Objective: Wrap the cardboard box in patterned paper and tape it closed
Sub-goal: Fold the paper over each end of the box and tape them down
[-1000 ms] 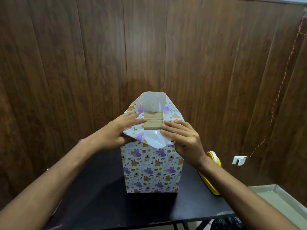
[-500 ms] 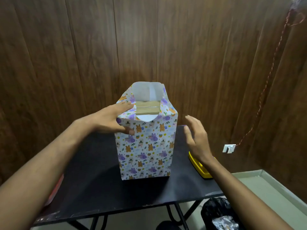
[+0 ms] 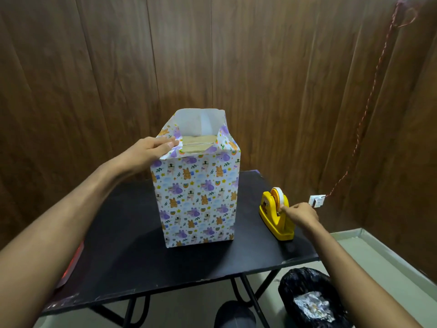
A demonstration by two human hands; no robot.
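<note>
A wall of dark, glossy wood-grain panels [image 3: 260,67] is filling the background, its vertical seams running down behind a matte black desk [image 3: 132,252] with a flat rectangular top and thin black metal legs. A tall cardboard box [image 3: 196,144] is standing upright near the middle of the desk, sheathed in patterned paper [image 3: 196,200] that is white, smooth and printed with small purple and orange cartoon animals. At the top the paper is still lying open: a plain white back flap is standing up, the side flaps are folding inward, and a strip of bare brown cardboard is showing between them.

A black plastic bin bag [image 3: 307,301], crinkled and shiny, is sitting on the floor below the desk's right edge with crumpled paper inside. A yellow plastic tape dispenser [image 3: 276,216], rounded and glossy, is resting on the desk well to the right of the box, carrying a roll of pale tape on an orange hub. A thin twisted red cord [image 3: 369,110] is hanging down the wall to a small white fitting [image 3: 316,200].

The left hand [image 3: 151,150] is reaching in with its arm extended, fingers straight and lying flat on the folded paper at the box's upper left edge, pressing it down. The right hand [image 3: 300,214] is stretching out to the dispenser, its fingertips pinching at the tape by the front of the roll.
</note>
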